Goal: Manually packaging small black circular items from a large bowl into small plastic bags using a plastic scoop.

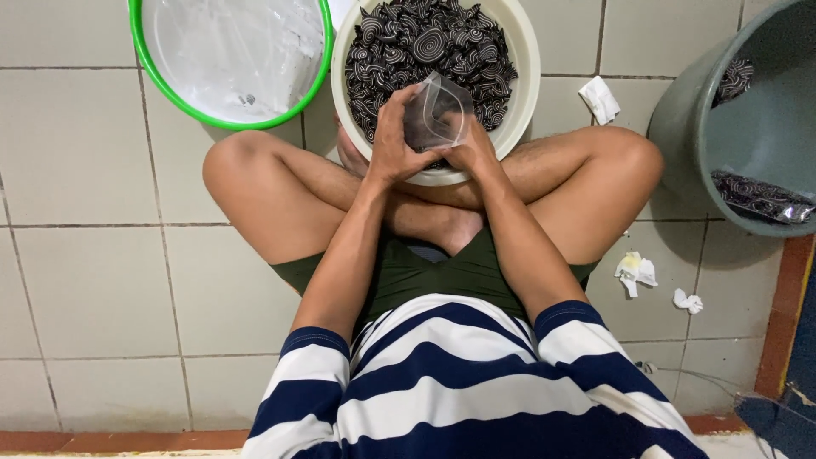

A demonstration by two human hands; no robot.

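Note:
I sit cross-legged on a tiled floor with a cream bowl (529, 51) in front of my legs. It is heaped with several black pieces marked with white spirals (425, 34). Both hands are over the bowl's near side, gripping a small clear plastic bag (435, 110). My left hand (393, 136) grips the bag's left edge, fingers curled around it. My right hand (473, 149) pinches the bag's lower right corner. I cannot tell what is inside the bag.
A green-rimmed white basin (229, 59) lies at the upper left, next to the bowl. A grey-green tub (680, 127) at the right holds packed bags of the same spiral pieces (756, 197). Crumpled bits of white paper (636, 270) lie on the tiles at right.

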